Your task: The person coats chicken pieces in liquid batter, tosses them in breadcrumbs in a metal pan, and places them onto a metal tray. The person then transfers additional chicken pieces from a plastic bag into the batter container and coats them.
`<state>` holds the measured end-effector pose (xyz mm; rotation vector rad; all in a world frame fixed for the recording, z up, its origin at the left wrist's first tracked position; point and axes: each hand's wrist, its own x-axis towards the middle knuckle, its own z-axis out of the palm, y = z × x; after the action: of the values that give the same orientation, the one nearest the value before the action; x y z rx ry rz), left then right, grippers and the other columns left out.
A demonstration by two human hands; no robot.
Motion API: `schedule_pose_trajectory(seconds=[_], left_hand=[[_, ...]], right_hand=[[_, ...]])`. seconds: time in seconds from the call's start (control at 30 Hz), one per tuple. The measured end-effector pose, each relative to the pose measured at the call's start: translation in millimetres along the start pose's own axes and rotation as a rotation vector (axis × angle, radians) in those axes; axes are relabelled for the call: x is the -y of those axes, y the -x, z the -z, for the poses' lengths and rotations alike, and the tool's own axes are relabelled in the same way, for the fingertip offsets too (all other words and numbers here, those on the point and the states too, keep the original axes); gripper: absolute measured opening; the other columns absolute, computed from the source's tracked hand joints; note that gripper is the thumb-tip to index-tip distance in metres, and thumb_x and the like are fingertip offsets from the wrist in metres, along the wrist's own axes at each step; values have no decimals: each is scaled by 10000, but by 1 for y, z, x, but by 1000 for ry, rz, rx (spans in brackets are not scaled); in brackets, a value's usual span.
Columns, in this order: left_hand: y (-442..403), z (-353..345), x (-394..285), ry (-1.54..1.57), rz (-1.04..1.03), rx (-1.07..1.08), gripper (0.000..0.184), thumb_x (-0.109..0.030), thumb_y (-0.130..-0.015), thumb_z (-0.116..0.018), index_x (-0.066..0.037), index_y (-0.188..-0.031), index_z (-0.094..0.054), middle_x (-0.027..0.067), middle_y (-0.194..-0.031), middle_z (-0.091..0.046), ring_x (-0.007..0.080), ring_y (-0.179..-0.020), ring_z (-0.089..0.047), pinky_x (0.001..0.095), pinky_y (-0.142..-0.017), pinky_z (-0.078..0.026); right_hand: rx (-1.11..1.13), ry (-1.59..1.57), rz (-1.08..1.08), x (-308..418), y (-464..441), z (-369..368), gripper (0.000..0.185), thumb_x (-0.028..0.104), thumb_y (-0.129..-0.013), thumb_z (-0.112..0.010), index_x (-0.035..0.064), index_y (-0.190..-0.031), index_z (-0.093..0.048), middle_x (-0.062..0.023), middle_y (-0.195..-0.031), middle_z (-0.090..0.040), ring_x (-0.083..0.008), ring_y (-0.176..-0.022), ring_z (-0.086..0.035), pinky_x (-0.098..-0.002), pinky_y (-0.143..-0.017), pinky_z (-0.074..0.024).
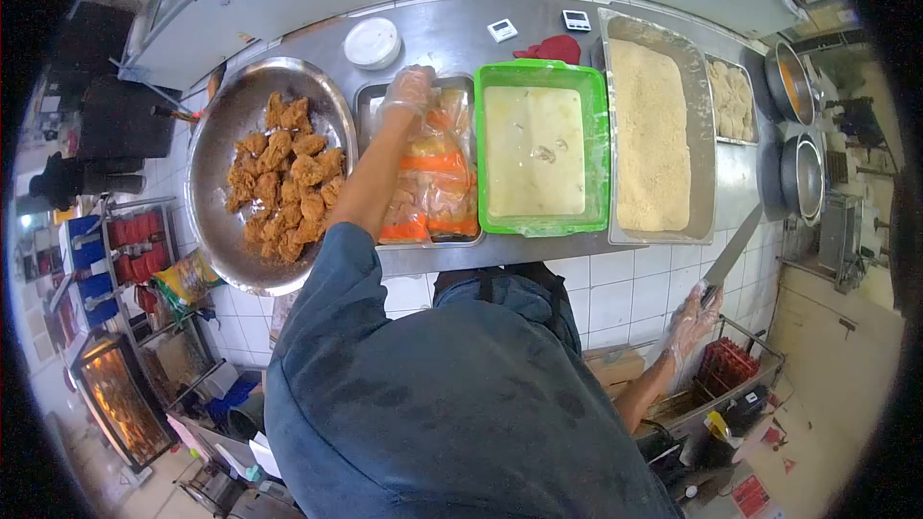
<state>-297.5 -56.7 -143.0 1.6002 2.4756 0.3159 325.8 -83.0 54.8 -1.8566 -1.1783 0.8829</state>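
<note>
My left hand, in a clear plastic glove, is on the back part of a metal tray that holds plastic packs of raw meat with orange bands. Its fingers are bent down at the packs, and their grip is not clear. Off to the right, past the table edge, my right hand wears a clear glove and is closed round the handle of a large knife. The blade points up and away. A steel bowl of fried chicken pieces stands left of the tray.
A green tub of pale liquid stands right of the meat tray, then a deep metal pan of flour. Behind are a white lid, two timers and a red cloth. Dark pans are at the far right.
</note>
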Motion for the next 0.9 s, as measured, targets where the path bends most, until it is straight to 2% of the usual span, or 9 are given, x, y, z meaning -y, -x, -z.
schedule_pose_trajectory(seconds=[0.1,0.17,0.27,0.37,0.47,0.6,0.67,0.8,0.9], left_hand=[[19,7,-13,-67,-29,12,170,-157,-858,-636,-65,-993,-680,189,-1051,-692,360,-1053,-662,467,-890,-547],[22,-22,9,-156,-160,-22,151,-133,-864,-604,-70,-973,-687,186,-1056,-693,356,-1040,-665,471,-878,-549],[32,2,0,-121,-240,94,205,-118,-860,-586,-89,-1043,-674,182,-1052,-693,373,-1023,-661,474,-868,-548],[27,-8,11,-135,-213,-64,260,-139,-877,-596,-124,-1131,-647,178,-1007,-694,377,-982,-665,477,-858,-547],[37,1,12,45,-151,-89,280,-155,-902,-600,-144,-1182,-605,176,-981,-695,365,-955,-669,468,-845,-541],[28,-13,39,669,-47,-19,355,-172,-911,-629,-145,-1262,-582,208,-961,-695,388,-886,-682,483,-762,-541],[18,-13,50,698,-153,-95,377,-180,-913,-642,-125,-1282,-585,225,-949,-696,407,-853,-688,482,-719,-546],[41,104,-23,247,-154,-108,317,-263,-976,-624,-5,-1153,-671,170,-940,-728,250,-888,-694,386,-795,-554],[48,118,-25,283,-193,-144,283,-177,-941,-614,-56,-1192,-665,231,-971,-714,416,-862,-695,446,-716,-556]], right_hand=[[-23,63,213,-13,3,6,560,200,-1017,-610,9,-1500,-398,-123,-1274,-555,-163,-1067,-514,-274,-887,-450],[-74,38,361,-25,1,3,541,191,-1018,-611,28,-1495,-414,-99,-1212,-565,-142,-996,-493,-259,-825,-421],[-145,-35,405,-31,-1,-7,509,176,-1015,-624,63,-1481,-451,-24,-1030,-589,-64,-747,-445,-199,-600,-371],[-114,20,311,-12,8,-19,500,155,-1011,-629,54,-1473,-465,0,-985,-570,-64,-753,-449,-197,-612,-374],[-7,-112,317,-6,6,-28,514,141,-1001,-637,72,-1480,-463,34,-908,-526,-36,-680,-421,-191,-548,-348],[95,-204,208,13,22,-37,544,97,-988,-634,73,-1495,-437,42,-872,-515,-24,-612,-421,-183,-499,-349],[263,-226,198,30,30,-44,555,88,-986,-632,54,-1498,-421,36,-878,-522,-23,-639,-440,-174,-516,-367],[461,-115,341,39,30,-72,507,57,-977,-618,13,-1462,-476,-63,-1007,-627,-113,-784,-570,-259,-693,-505],[686,113,486,70,28,-79,484,109,-990,-601,26,-1456,-498,-129,-1009,-687,-176,-823,-638,-325,-797,-551]])
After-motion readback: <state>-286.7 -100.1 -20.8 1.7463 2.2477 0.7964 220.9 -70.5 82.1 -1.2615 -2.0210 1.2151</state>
